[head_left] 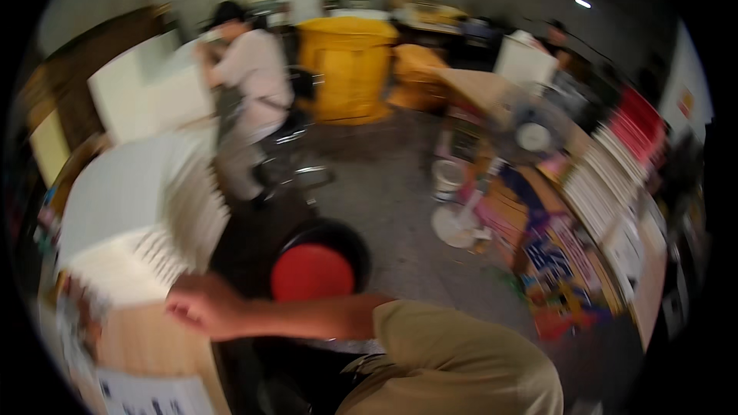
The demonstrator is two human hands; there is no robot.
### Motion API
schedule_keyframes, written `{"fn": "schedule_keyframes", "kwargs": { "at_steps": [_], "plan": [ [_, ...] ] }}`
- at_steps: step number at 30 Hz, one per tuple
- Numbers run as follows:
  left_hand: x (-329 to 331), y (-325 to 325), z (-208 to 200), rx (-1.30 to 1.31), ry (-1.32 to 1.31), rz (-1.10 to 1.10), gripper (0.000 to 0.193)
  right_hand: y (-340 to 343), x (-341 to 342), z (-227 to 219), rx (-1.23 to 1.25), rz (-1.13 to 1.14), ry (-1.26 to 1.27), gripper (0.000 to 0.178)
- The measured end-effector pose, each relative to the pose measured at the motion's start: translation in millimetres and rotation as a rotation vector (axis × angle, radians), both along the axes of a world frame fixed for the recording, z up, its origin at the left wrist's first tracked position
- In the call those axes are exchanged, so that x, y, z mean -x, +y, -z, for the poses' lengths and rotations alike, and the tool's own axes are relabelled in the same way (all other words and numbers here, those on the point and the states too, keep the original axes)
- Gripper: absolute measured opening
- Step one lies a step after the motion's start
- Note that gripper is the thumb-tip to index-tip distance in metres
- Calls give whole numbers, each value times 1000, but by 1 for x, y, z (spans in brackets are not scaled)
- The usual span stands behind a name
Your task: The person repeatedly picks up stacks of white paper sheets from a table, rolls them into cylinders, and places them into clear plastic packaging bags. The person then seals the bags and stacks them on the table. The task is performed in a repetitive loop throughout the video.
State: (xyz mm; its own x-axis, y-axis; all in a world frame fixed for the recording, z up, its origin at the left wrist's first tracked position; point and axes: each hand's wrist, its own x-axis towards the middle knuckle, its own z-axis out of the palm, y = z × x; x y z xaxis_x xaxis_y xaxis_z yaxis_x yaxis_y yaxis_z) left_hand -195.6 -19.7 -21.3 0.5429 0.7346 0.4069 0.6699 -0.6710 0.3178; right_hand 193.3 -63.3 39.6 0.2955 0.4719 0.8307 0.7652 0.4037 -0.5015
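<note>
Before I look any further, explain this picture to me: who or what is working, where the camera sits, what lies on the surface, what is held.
There is no machine here, just a person with bare hands. Only the right hand shows; the left hand is out of view. The picture comes from a wide fisheye camera worn on the person's head, so straight edges bend. On the wooden tabletop are a pale stack of layered pieces and, nearer, a printed sheet. The right hand is curled beside the stack; blur hides whether it holds anything.
</note>
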Motion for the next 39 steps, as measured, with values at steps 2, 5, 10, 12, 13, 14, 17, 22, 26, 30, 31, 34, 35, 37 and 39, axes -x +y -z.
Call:
{"fn": "schedule_keyframes", "kwargs": {
  "at_steps": [2,5,10,12,13,14,17,22,26,30,31,34,35,37,39],
  "plan": [
    [-49,31,9,21,77,189,48,-39,-10,14,4,49,40,15],
    [-86,75,25,-39,176,292,48,-66,-9,52,12,80,34,14],
    [-117,111,71,-42,131,360,49,-83,-16,90,142,104,156,13],
    [-130,99,80,-98,242,276,50,-90,-22,91,174,106,167,13],
    [-134,92,81,-181,358,256,48,-93,-23,91,188,109,180,13],
    [-142,85,75,-179,351,270,48,-94,-24,92,196,106,195,13],
    [-160,78,67,-160,306,316,48,-96,-23,101,198,108,256,12],
    [-173,78,67,-158,275,338,48,-114,-14,107,310,69,335,14],
    [-181,85,68,-159,250,358,47,-124,-7,124,363,65,396,16],
    [-180,88,63,-165,244,351,47,-131,-3,150,513,8,394,21],
    [-181,89,63,-165,239,358,47,-132,-2,168,579,17,371,23],
    [-188,91,62,-173,234,367,46,-134,8,223,734,14,303,23],
    [-188,92,64,-172,235,369,46,-139,10,229,784,5,281,23],
    [-193,93,65,-169,230,376,46,-146,16,240,822,-46,354,29],
    [-197,93,67,-167,228,383,46,-152,20,253,810,-22,360,28]
  ]
}}
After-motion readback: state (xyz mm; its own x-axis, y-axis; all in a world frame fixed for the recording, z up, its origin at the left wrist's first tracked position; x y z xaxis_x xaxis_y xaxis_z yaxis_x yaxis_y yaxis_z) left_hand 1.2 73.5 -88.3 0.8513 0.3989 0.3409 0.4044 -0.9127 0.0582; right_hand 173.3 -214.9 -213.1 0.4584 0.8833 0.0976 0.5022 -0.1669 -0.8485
